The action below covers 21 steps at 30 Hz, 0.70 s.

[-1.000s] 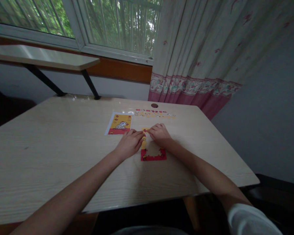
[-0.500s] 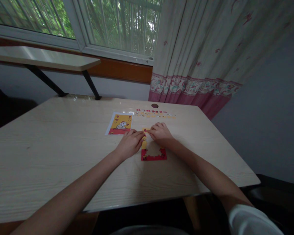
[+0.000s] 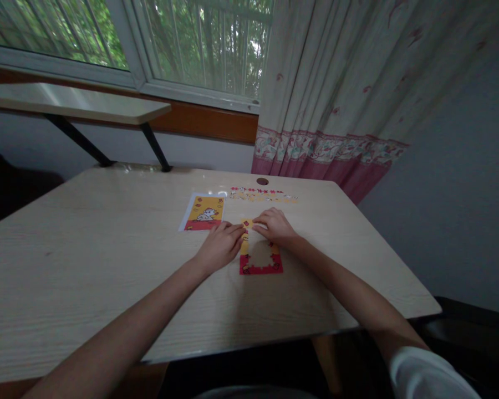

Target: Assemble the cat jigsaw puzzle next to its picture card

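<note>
The person sat at a pale wooden table [image 3: 87, 249] with both bare arms stretched out over it. In the middle of the table lay a partly built jigsaw puzzle [image 3: 261, 267]. Only its edge was made: the bottom strip was red, the left side was yellow, and the wood showed through the middle. The left hand [image 3: 221, 244] lay palm down just left of the puzzle, with its fingers bent and its fingertips at the puzzle's top left corner. The right hand [image 3: 275, 226] lay over the top edge of the puzzle, with its fingertips pointing at the same corner, so the two hands almost met there. A small red and yellow piece [image 3: 246, 224] sat right between the fingertips. It was too small to tell if either hand was pinching it or only pressing on it. Just left of the left hand lay a picture card [image 3: 203, 212], yellow on top and red at the bottom, with a little white animal on it. Farther back, near a round hole [image 3: 262, 181] in the table, loose puzzle pieces [image 3: 261, 194] lay in a row. Behind the table were a window [image 3: 191, 44] with green trees outside, a narrow shelf [image 3: 75, 102] on black legs, and a light curtain [image 3: 336, 83] with a pink hem.
</note>
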Each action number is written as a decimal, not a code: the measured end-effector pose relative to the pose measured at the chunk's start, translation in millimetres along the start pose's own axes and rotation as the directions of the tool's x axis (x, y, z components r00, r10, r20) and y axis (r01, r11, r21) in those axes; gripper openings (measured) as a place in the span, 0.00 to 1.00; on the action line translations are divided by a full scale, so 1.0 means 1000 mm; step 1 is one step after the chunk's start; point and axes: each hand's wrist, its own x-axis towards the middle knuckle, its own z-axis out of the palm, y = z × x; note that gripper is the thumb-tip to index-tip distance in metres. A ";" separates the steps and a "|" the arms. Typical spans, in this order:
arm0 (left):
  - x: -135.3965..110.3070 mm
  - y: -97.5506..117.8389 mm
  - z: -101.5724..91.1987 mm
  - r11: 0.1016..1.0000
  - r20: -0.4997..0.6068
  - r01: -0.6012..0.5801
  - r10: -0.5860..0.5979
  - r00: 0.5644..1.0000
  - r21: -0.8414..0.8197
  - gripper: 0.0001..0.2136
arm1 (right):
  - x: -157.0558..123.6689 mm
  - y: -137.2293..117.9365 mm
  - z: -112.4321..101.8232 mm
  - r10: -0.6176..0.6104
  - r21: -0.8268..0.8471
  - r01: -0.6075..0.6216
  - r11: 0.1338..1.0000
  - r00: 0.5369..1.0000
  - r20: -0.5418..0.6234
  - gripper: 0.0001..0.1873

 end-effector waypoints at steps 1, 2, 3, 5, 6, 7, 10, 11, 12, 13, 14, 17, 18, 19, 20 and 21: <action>0.000 0.000 0.000 1.000 0.002 0.000 0.000 1.000 0.000 0.15 | 0.002 -0.001 -0.001 -0.017 -0.009 0.017 1.000 1.000 0.022 0.16; 0.000 0.000 0.000 1.000 0.001 0.000 0.000 1.000 0.000 0.15 | 0.004 -0.001 -0.003 -0.033 -0.017 0.034 0.999 0.998 0.044 0.16; 0.000 0.000 0.000 1.000 -0.001 0.001 -0.001 1.000 -0.001 0.15 | 0.006 -0.002 -0.005 -0.049 -0.024 0.051 0.998 0.997 0.064 0.17; 0.000 0.000 0.000 1.000 -0.001 0.000 0.000 1.000 -0.007 0.15 | 0.011 -0.003 -0.008 -0.082 -0.040 0.086 0.995 0.991 0.103 0.17; 0.000 0.000 0.000 1.000 -0.003 -0.001 0.001 1.000 -0.012 0.15 | 0.014 -0.003 -0.011 -0.097 -0.051 0.104 0.993 0.988 0.121 0.16; 0.000 0.000 0.000 1.000 -0.006 -0.001 0.001 1.000 -0.015 0.15 | 0.016 -0.004 -0.013 -0.112 -0.066 0.122 0.990 0.984 0.139 0.15; 0.000 -0.001 0.000 1.000 -0.015 -0.005 0.005 1.000 -0.018 0.15 | 0.022 -0.006 -0.018 -0.158 -0.121 0.183 0.976 0.969 0.189 0.13; 0.000 -0.001 0.001 1.000 -0.015 -0.006 0.006 1.000 -0.018 0.16 | 0.023 -0.007 -0.019 -0.177 -0.140 0.207 0.968 0.964 0.201 0.13; 0.000 -0.001 0.000 1.000 -0.013 -0.005 0.005 1.000 -0.017 0.16 | 0.023 -0.008 -0.020 -0.195 -0.158 0.230 0.960 0.958 0.211 0.13; 0.000 -0.001 0.000 1.000 -0.009 -0.005 0.005 1.000 -0.016 0.16 | 0.023 -0.009 -0.021 -0.212 -0.176 0.252 0.952 0.952 0.219 0.13; 0.000 0.000 -0.001 1.000 -0.005 -0.004 0.004 1.000 -0.016 0.16 | 0.022 -0.010 -0.022 -0.225 -0.192 0.269 0.944 0.948 0.224 0.13; -0.001 0.001 -0.002 1.000 -0.002 0.003 -0.003 1.000 -0.020 0.16 | 0.020 -0.014 -0.022 -0.237 -0.228 0.288 0.930 0.945 0.228 0.14; -0.001 0.001 -0.003 1.000 -0.001 0.004 -0.004 1.000 -0.021 0.16 | 0.020 -0.015 -0.022 -0.235 -0.235 0.287 0.929 0.946 0.225 0.15; -0.001 0.002 -0.003 1.000 -0.001 0.005 -0.005 1.000 -0.020 0.15 | 0.019 -0.016 -0.022 -0.232 -0.240 0.284 0.928 0.947 0.222 0.15; -0.001 0.001 -0.003 1.000 -0.001 0.006 -0.006 1.000 -0.018 0.15 | 0.018 -0.016 -0.022 -0.229 -0.241 0.280 0.929 0.949 0.217 0.16; 0.000 0.001 -0.003 1.000 0.001 0.004 -0.004 1.000 -0.014 0.15 | 0.018 -0.015 -0.022 -0.227 -0.238 0.275 0.931 0.950 0.213 0.16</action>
